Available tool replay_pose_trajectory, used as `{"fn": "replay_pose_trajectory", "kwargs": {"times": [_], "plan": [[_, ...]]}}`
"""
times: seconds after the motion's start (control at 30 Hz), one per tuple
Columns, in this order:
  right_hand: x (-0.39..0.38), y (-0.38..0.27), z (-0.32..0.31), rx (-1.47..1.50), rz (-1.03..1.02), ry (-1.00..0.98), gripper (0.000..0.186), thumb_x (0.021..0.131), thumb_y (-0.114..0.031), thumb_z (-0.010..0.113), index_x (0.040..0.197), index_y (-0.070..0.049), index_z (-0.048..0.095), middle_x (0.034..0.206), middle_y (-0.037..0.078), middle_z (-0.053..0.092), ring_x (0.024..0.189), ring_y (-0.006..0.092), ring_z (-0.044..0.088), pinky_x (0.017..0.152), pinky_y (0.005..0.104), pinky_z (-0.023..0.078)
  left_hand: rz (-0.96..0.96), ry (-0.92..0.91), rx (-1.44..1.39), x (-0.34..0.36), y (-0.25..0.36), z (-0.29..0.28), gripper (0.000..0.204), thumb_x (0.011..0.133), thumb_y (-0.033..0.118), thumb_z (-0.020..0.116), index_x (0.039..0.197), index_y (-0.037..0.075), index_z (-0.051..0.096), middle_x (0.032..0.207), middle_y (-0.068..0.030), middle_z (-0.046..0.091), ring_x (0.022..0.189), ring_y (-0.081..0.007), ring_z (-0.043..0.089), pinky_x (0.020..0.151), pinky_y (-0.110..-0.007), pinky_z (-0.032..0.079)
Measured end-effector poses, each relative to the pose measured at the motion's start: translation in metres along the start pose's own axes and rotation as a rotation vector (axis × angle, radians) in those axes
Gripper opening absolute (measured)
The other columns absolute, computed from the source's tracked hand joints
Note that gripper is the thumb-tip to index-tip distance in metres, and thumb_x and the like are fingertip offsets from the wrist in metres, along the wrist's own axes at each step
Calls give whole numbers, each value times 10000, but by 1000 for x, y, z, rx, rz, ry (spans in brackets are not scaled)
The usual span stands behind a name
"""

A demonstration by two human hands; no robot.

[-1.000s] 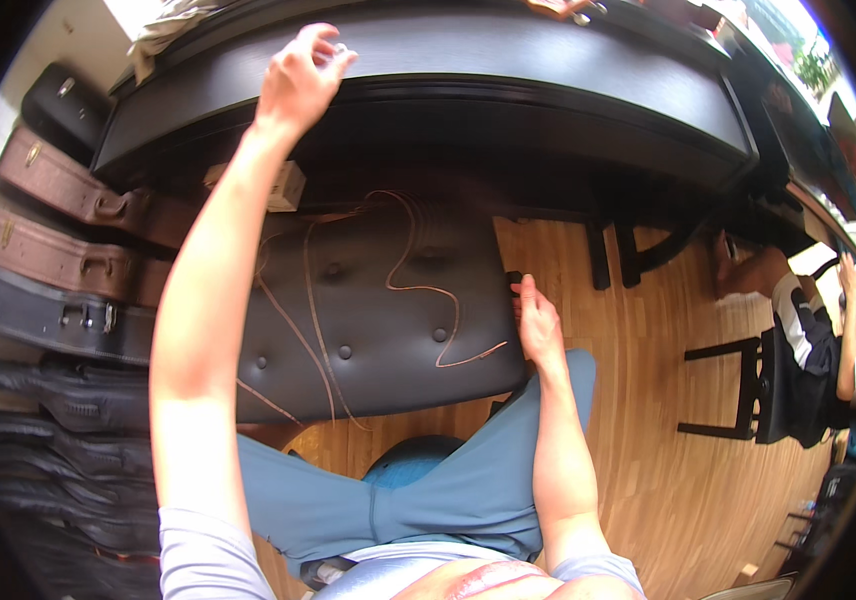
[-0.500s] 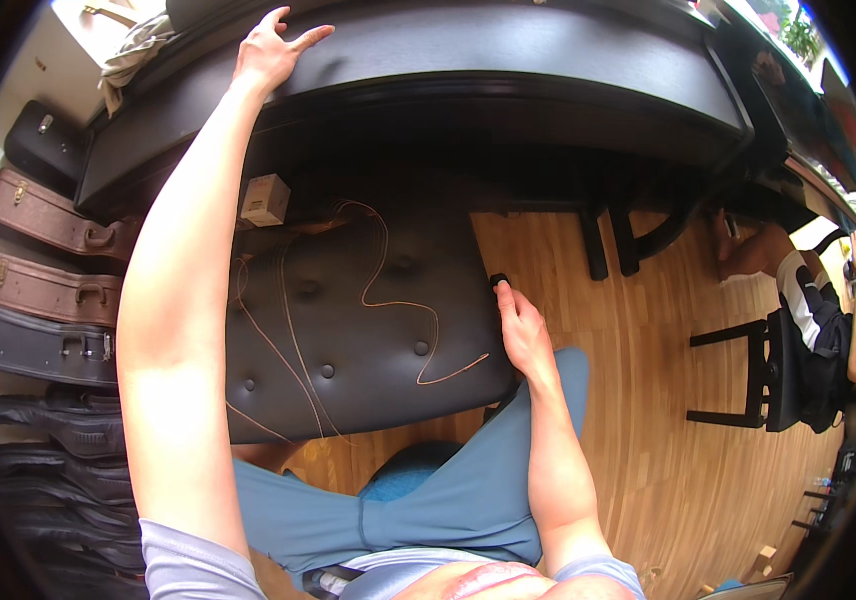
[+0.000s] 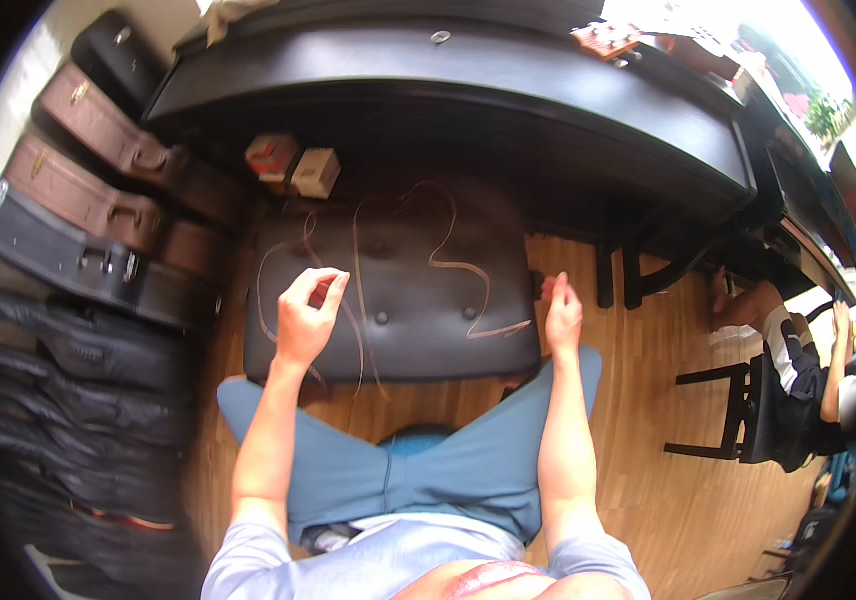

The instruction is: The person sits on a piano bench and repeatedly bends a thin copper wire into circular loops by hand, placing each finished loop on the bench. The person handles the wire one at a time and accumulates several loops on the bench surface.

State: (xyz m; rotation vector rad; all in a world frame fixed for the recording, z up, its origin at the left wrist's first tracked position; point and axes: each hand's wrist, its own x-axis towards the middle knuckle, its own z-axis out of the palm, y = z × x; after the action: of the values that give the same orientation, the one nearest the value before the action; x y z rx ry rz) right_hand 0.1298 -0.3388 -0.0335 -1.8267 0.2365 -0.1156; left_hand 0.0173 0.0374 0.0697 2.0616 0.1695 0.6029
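Note:
My left hand point(image 3: 313, 315) is pinched over the left part of the black tufted bench point(image 3: 413, 355); what its fingertips hold, if anything, is too small to make out. My right hand point(image 3: 564, 316) is closed beside the bench's dark side knob point(image 3: 538, 284); whether it grips it is unclear. Thin copper-coloured strings point(image 3: 468, 267) lie in loose curves across the padded top. Two small boxes point(image 3: 315, 172) sit just behind it. A small silvery object point(image 3: 440, 37) rests on the black piano's top point(image 3: 368, 60).
Instrument cases point(image 3: 68, 240) line my left side. A wooden instrument headstock point(image 3: 603, 40) rests on the piano's right part. At right, another person point(image 3: 798, 370) sits on a black chair point(image 3: 728, 410) at another dark keyboard instrument, on the wooden floor point(image 3: 628, 400).
My left hand has come down from the piano top to over the bench and closed into a pinch. My right hand stays by the bench's side. The view has shifted.

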Motion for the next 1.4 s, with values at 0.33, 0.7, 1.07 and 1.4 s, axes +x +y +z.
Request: {"fn": "replay_pose_trajectory", "kwargs": {"times": [0.33,0.7,1.07,1.4], "plan": [[-42,-10,22,84,-280,-88,448,1069,-366,531,1061,37,725,981,93,749,926,165,682,887,301,514,117,38,238,-59,-34,1,240,898,195,760,1060,32,691,1051,-105,697,974,-267,686,858,-367,545],[-72,-27,43,154,-55,-327,670,1050,-548,466,702,-7,655,526,-38,441,486,64,419,484,240,373,308,-45,126,-72,-10,2,173,874,156,769,994,52,700,992,-93,713,954,-300,663,863,-392,527],[-139,-76,74,843,238,-756,300,1093,-310,477,1041,-41,599,753,-23,425,686,105,435,726,295,484,-119,-609,-412,-120,27,60,353,949,290,712,1140,-6,697,996,-133,744,929,-272,720,871,-369,561],[-138,-75,81,788,213,-594,269,1061,-154,546,1295,-22,546,829,64,634,795,165,663,854,355,588,53,-630,-264,-106,23,47,201,916,220,742,996,37,756,918,-116,740,791,-244,697,732,-352,553]]}}
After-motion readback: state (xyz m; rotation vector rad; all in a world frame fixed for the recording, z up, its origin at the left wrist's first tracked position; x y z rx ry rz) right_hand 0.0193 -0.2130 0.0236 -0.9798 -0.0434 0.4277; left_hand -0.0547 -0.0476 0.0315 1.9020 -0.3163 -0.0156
